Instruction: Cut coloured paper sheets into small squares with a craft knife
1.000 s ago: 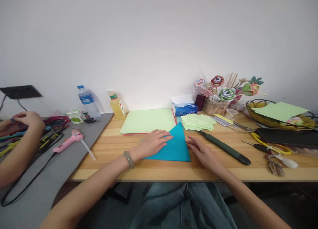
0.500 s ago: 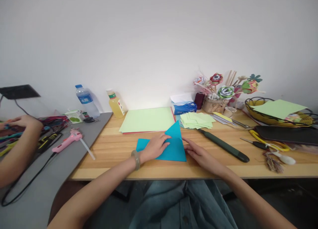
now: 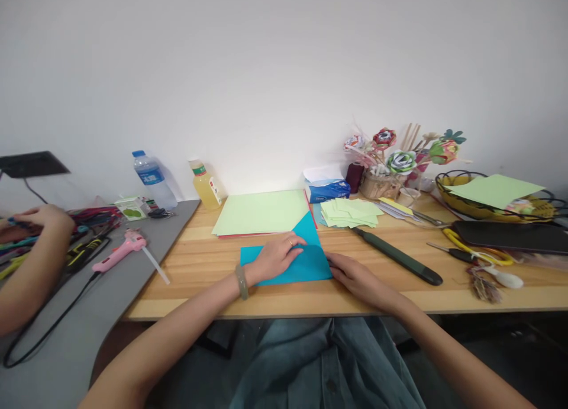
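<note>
A folded sheet of blue paper (image 3: 306, 264) lies on the wooden table in front of me, with a pointed flap of it sticking out toward the back. My left hand (image 3: 280, 256), with a ring and a bangle, lies on top of the paper, fingers stretched out and pressing it down. At the paper's right corner, my right hand (image 3: 350, 274) has its fingers close together, thumb and fingertips on the edge. Part of the paper is hidden under the left hand.
Behind lies a stack of green paper (image 3: 261, 213). Small green slips (image 3: 350, 212) and a dark green knife-like tool (image 3: 399, 256) are to the right, a basket (image 3: 541, 211) farther over. On the left grey table are a pink glue gun (image 3: 119, 254) and a co-worker's hand (image 3: 48, 216).
The blue paper's upper part has been folded down further, and a straight upper edge now shows. My left hand has shifted slightly, while my right fingers have closed in on the right corner.
</note>
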The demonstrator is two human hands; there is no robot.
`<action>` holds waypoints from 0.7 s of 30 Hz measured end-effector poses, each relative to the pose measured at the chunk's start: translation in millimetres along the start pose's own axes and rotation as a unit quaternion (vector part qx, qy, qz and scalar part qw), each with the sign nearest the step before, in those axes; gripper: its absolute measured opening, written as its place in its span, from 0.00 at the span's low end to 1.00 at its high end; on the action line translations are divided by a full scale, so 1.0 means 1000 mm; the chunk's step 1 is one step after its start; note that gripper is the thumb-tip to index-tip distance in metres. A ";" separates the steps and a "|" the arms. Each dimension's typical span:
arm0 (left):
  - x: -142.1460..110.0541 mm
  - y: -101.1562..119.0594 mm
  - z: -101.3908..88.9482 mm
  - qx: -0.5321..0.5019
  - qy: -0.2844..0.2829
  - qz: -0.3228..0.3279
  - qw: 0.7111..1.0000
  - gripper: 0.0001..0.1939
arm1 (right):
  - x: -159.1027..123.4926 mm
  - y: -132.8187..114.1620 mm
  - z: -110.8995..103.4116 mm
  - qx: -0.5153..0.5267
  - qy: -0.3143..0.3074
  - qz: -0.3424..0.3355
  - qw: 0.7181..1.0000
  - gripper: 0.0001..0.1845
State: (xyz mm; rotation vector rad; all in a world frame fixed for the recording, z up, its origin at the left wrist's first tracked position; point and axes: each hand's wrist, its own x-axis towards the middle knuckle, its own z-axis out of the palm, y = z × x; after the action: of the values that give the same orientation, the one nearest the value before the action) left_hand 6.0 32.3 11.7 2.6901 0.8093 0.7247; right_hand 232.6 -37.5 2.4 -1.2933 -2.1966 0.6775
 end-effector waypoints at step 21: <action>-0.034 0.009 -0.012 0.195 -0.185 0.122 0.955 0.25 | 0.006 -0.014 -0.008 0.092 -0.050 -0.009 0.995 0.18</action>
State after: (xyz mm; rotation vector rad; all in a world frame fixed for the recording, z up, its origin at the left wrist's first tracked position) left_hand -21.0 6.3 11.3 3.1770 0.5776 0.0878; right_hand 226.8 -37.0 18.1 -1.1688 -2.1634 0.9320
